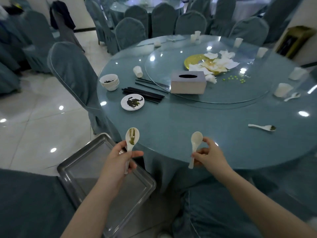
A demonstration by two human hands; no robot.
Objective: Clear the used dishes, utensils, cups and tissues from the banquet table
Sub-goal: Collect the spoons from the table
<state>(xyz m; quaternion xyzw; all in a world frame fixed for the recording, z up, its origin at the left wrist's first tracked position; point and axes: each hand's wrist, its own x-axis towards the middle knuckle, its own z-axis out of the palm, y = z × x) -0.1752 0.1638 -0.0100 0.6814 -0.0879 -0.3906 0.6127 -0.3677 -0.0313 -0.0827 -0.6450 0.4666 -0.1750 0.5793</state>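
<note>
left hand (120, 156): fingers curled round handle of dirty spoon (131, 143), bowl up, green-brown smear in it; held above near table edge, over tray corner
right hand (208, 156): thumb and fingers pinch clean spoon (194, 146) at handle and bowl edge, bowl up; held over near table edge
tray (82, 162): metal, rectangular, below left hand, beside table, nothing in it
table (171, 121): round, blue cloth under glass, glass turntable (223, 93) in middle
bowls (109, 81): white stack, left side of table, dark scraps in top one
saucer (132, 101): white, dark residue, just right of and nearer than bowls
chopsticks (144, 93): black, loose pile between saucer and turntable, a few reach under turntable rim
tissue box (188, 81): grey, on near-left part of turntable
plate (193, 61): gold, on turntable behind box, partly covered
tissues (221, 62): crumpled, stained, heaped on and beside plate
peas (234, 78): green bits scattered right of box on turntable
third spoon (262, 127): lies on table at right, dirty bowl, well apart from hands
fourth spoon (292, 96): far right, beside a cup
cups (138, 71): white, spread round table rim, one on its side near bowls
chairs (73, 73): blue covers, around table
</note>
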